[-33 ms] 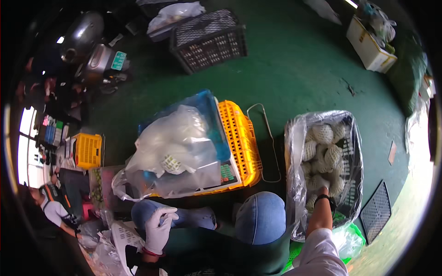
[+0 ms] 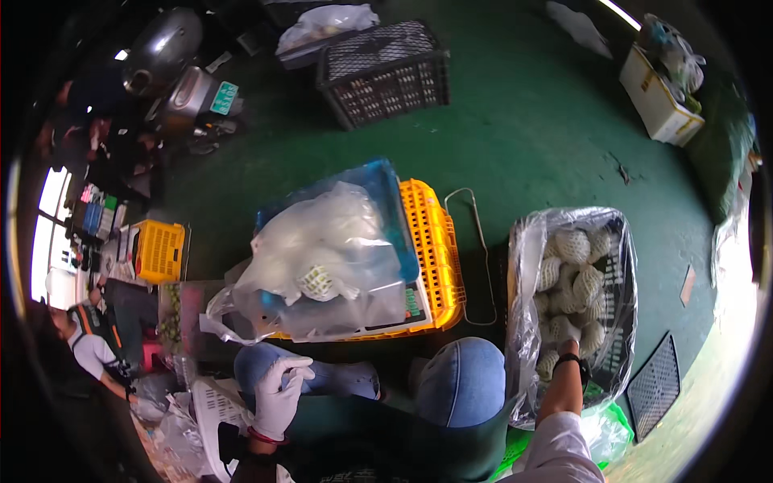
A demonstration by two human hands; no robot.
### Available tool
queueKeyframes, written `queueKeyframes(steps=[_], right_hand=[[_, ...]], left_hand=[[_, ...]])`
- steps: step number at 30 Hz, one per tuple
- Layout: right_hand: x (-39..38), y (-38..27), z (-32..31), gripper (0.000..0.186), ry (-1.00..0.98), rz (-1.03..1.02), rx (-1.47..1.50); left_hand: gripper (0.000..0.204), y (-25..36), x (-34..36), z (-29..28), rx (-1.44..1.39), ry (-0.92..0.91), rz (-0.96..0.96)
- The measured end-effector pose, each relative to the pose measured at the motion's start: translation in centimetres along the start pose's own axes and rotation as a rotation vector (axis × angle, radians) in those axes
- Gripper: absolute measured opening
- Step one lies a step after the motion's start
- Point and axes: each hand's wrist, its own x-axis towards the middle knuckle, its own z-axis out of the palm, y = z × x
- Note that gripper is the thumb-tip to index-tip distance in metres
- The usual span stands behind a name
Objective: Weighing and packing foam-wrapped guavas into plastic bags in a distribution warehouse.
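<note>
My right hand [image 2: 566, 334] reaches into a dark crate [image 2: 617, 322] lined with clear plastic. It touches the fruits in white foam nets [image 2: 573, 246] piled there; its fingers are hidden among them. The netting conceals what kind of fruit they are. My left hand [image 2: 276, 402], in a white glove, hovers above my knee, its fingers curled toward the thumb with nothing visible in them. Ahead of it, a clear plastic bag [image 2: 338, 233] of netted fruits lies on a blue tray [image 2: 388, 201] over a scale [image 2: 412, 303]. One netted fruit [image 2: 317, 282] shows at the bag's near side.
A yellow crate [image 2: 433, 241] is under the scale, with a bent wire [image 2: 481, 241] beside it. Farther off are a black crate [image 2: 386, 76], a white foam box [image 2: 660, 101] and a motorbike [image 2: 189, 97]. A flat black grid [image 2: 654, 386] lies right. Another person [image 2: 93, 350] is at left.
The whole view has shifted slightly. My right hand remains among the netted fruits and my left hand keeps its curled pose; nothing has visibly been lifted or let go.
</note>
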Motion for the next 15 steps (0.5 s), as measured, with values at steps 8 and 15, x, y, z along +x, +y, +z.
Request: queueKeyframes(steps=[8, 15], right_hand=[[-29.0, -19.7, 3.7, 0.053, -0.383, -0.464, 0.554], [-54.7, -36.0, 23.2, 0.061, -1.394, -0.359, 0.263]], left_hand=[[0.052, -2.3, -1.1, -5.6, 0.14, 0.827, 0.035], [0.016, -3.0, 3.6, -5.2, -0.423, 0.464, 0.186]])
